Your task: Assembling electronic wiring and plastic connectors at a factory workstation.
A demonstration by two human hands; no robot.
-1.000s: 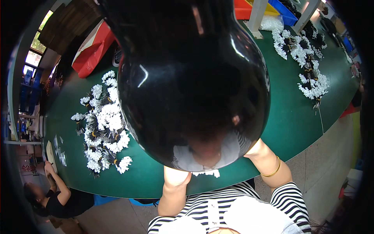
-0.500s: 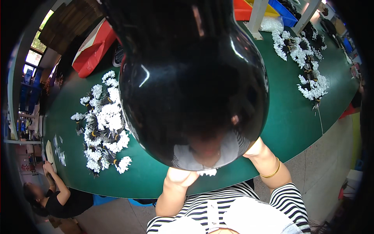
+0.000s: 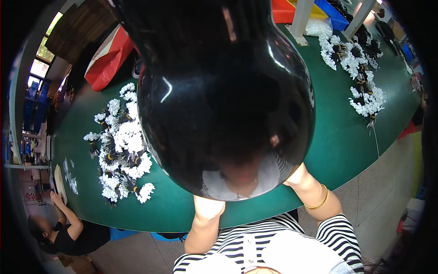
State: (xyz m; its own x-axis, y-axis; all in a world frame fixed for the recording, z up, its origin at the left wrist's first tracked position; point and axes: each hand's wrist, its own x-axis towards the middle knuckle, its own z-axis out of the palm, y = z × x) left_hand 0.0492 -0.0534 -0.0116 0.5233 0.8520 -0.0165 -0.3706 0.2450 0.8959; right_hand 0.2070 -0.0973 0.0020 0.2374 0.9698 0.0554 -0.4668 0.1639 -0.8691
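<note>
A large glossy black bulb-shaped thing [image 3: 228, 114] fills the middle of the head view and covers the space where my fingers are. Below its lower edge I see only the back and wrist of my left hand [image 3: 209, 208]. My right hand [image 3: 297, 176], with a gold bangle on the forearm, disappears behind its lower right side. What either hand holds or touches is hidden. Nearest to my left hand, on the green table [image 3: 169, 205], lies a heap of bundled white-headed black wire stems [image 3: 127, 137].
More such white bundles [image 3: 360, 68] lie at the far right, by white posts [image 3: 302, 20] and a blue bin [image 3: 332, 13]. A red bag [image 3: 107, 64] sits far left. Another person [image 3: 68, 228] sits at the table's left end.
My left hand has drawn slightly left. The white piece that showed beside it under the black thing is out of sight. My right hand has barely shifted.
</note>
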